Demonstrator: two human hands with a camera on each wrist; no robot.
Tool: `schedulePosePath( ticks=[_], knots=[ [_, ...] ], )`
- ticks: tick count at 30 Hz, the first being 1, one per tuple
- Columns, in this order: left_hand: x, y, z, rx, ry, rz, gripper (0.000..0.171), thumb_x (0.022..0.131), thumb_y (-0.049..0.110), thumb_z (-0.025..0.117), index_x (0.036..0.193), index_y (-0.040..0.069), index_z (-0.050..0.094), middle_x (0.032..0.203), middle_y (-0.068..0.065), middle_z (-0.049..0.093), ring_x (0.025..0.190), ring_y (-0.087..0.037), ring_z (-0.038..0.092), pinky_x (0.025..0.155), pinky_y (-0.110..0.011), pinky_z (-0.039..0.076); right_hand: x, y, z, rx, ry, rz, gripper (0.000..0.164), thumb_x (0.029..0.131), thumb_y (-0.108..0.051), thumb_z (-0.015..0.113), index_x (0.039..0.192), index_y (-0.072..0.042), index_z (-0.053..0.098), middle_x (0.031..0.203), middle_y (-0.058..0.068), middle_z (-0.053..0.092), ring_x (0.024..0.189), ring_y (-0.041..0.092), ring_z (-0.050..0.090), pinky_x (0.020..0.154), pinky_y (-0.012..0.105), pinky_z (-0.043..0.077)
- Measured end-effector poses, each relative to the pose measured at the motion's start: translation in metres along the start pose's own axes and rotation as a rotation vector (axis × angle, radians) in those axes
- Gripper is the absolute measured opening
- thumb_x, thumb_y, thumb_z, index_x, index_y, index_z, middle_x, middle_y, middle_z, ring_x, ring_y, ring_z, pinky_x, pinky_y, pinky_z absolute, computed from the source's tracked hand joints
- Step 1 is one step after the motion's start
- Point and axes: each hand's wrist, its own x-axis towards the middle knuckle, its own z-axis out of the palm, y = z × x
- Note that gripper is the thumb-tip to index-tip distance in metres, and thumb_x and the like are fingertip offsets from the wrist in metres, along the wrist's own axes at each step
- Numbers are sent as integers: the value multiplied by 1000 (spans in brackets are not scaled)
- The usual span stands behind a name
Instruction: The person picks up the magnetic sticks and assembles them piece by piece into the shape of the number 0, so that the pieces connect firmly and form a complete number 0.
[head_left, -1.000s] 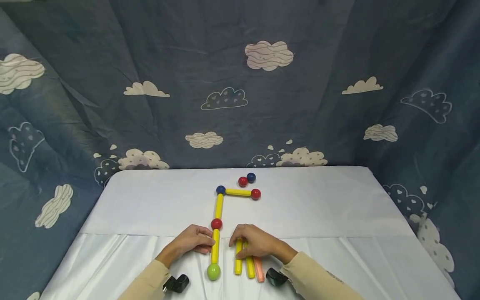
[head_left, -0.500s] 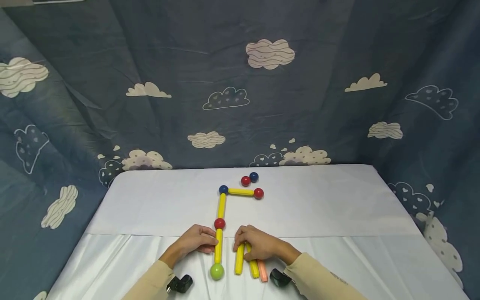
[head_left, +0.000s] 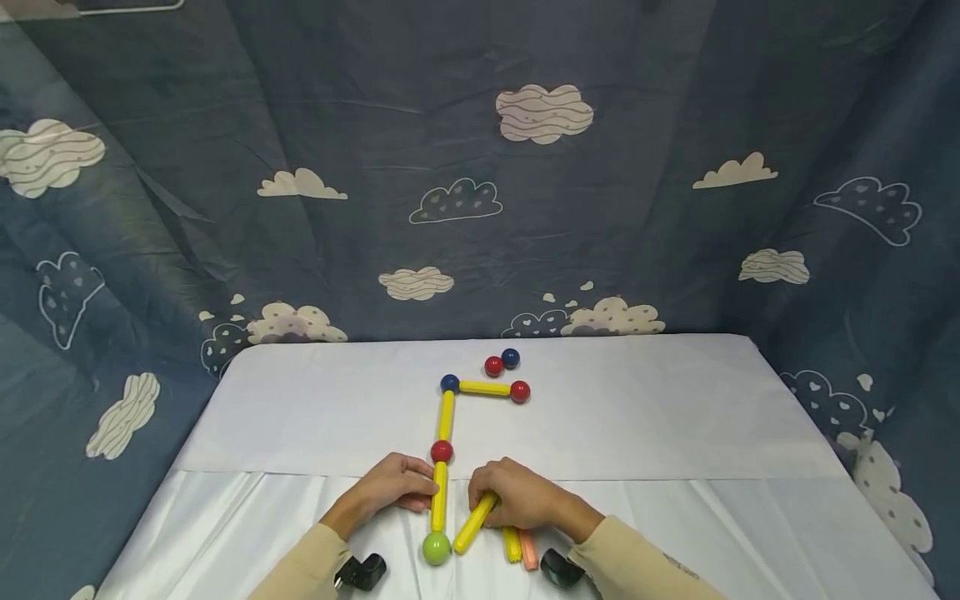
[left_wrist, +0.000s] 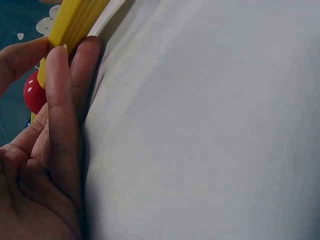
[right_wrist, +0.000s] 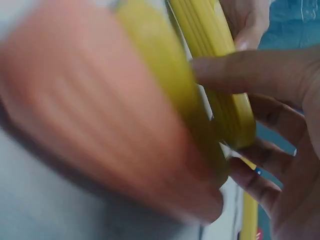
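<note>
A chain of yellow rods and coloured balls lies on the white cloth in the head view. My left hand (head_left: 390, 483) pinches its nearest yellow rod (head_left: 439, 504), which joins a red ball (head_left: 442, 451) to a green ball (head_left: 436, 548). Thumb and fingertips on this ribbed rod (left_wrist: 77, 22) show in the left wrist view. My right hand (head_left: 521, 496) grips a loose yellow rod (head_left: 474, 527), slanted, its near end close beside the green ball. Partly under that hand lie another yellow rod (head_left: 512, 546) and an orange rod (head_left: 528, 552), side by side.
Farther up, the chain has a blue ball (head_left: 449, 382) at its corner, then a yellow rod (head_left: 484, 388) to a red end ball (head_left: 520, 392). Behind these sit a loose red ball (head_left: 493, 366) and blue ball (head_left: 511, 358). A cloud-patterned curtain (head_left: 600, 208) surrounds the table.
My right hand has taken up the nearer-left loose yellow rod, turning it aslant so its near end swings left toward the green ball. My left hand keeps its place on the chain.
</note>
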Motion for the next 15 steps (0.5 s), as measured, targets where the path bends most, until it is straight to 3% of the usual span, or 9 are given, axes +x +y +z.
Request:
schedulePosePath(
  ticks=[5,10,15],
  knots=[
    [-3,-1,-1,14,13,-11,29,82,10,73,105,-3,64,74,-6,70,55,-5,61,55,-19,53,-9,-16,-2,-36,26,34,15,78,-16,80,89,-23,71,84,-20,62,76,-1,49,80,22,44],
    [-2,-1,1,15,2,-7,28,82,11,73,105,-3,64,76,-6,71,57,-6,63,56,-20,54,-23,-25,1,58,26,104,15,76,-16,82,86,-22,73,82,-20,64,71,-1,50,71,19,44],
    [0,-1,3,7,3,0,28,83,12,73,105,-3,64,78,-6,70,60,-7,63,59,-22,55,-30,-29,5,116,23,89,18,76,-17,82,92,-17,74,84,-17,66,73,-4,53,72,17,47]
  ],
)
